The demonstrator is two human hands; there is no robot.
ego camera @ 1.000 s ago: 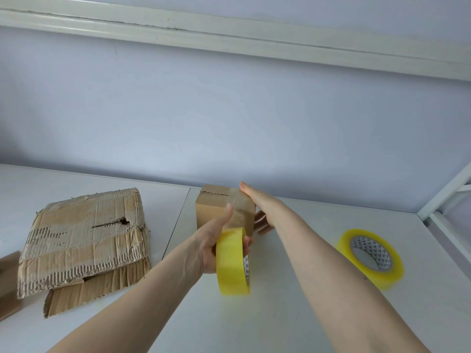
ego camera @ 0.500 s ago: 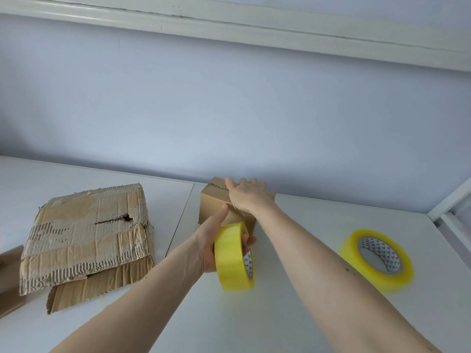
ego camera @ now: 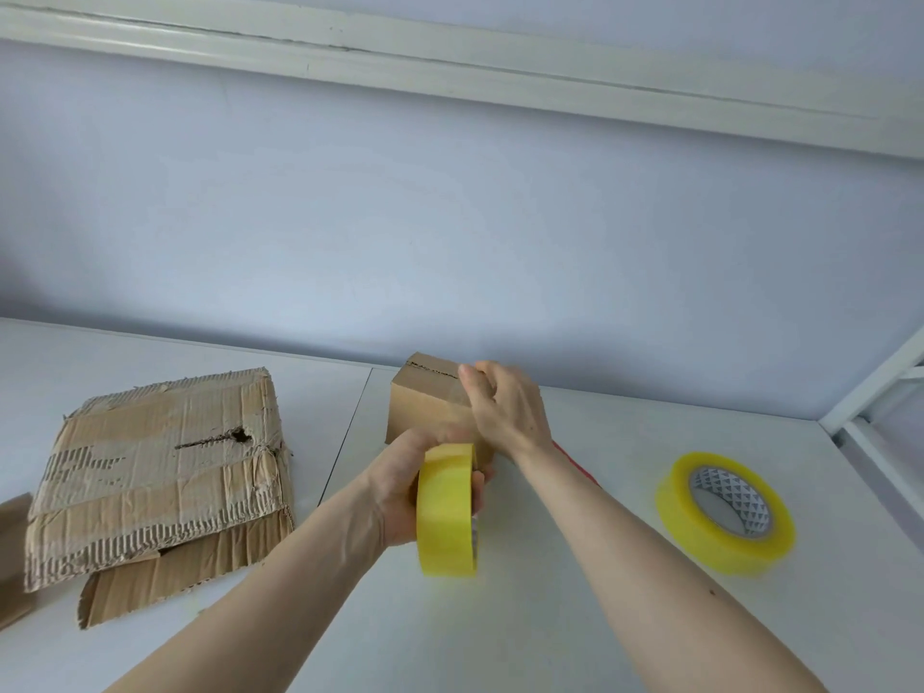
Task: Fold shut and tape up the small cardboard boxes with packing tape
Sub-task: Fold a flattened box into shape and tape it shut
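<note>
While the left hand grips a yellow roll of packing tape held on edge, fingers curled through its core and thumb over the rim, the right hand lies over the top of a small cardboard box. The right hand's thumb presses on the box's top edge and its fingers bend down over the far side; whether they pinch the cardboard or merely press on it cannot be told. The box stands on the white table at about 12 o'clock from the held roll, close against the pale wall, with its flaps folded down and a dark seam line along the top. A glossy patch under the right hand looks like clear tape on the box, though the blur makes this uncertain.

At 3 o'clock from the held roll, well apart from it, a second yellow tape roll lies flat on the table. Something thin and red shows just beyond the right wrist; too little of it is visible to name. At 9 o'clock lies a flattened, torn piece of corrugated cardboard resting on another flattened sheet. A white metal frame rises at the table's right edge.
</note>
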